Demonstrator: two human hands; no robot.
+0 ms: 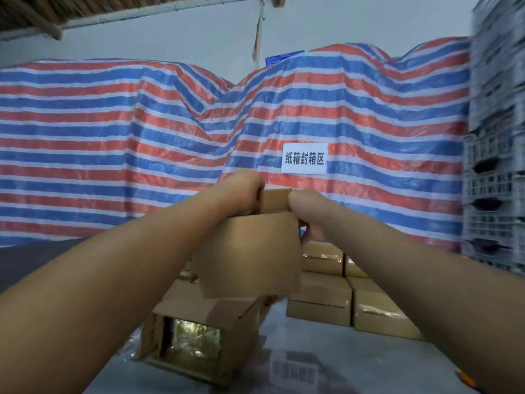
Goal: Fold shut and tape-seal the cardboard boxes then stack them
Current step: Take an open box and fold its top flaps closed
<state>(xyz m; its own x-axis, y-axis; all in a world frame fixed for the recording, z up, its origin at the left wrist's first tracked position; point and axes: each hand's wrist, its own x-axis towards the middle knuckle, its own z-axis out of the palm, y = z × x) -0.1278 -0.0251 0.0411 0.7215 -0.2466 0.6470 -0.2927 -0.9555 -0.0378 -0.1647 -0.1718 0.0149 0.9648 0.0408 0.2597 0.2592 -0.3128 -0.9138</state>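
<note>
I hold a brown cardboard box (250,251) up in the air in front of me, above the table. My left hand (241,191) grips its far top edge on the left. My right hand (305,207) grips the same edge on the right, fingers curled round the cardboard. A flap (274,199) stands up between the two hands. Below, an open box (199,334) lies on its side with a shiny lining showing inside. Several taped boxes (321,297) sit stacked in rows behind and to the right.
The grey table (355,362) carries a white label near its front. A red, white and blue striped tarp (142,143) with a white paper sign (304,158) hangs behind. Grey plastic crates (494,166) stand stacked at the right edge.
</note>
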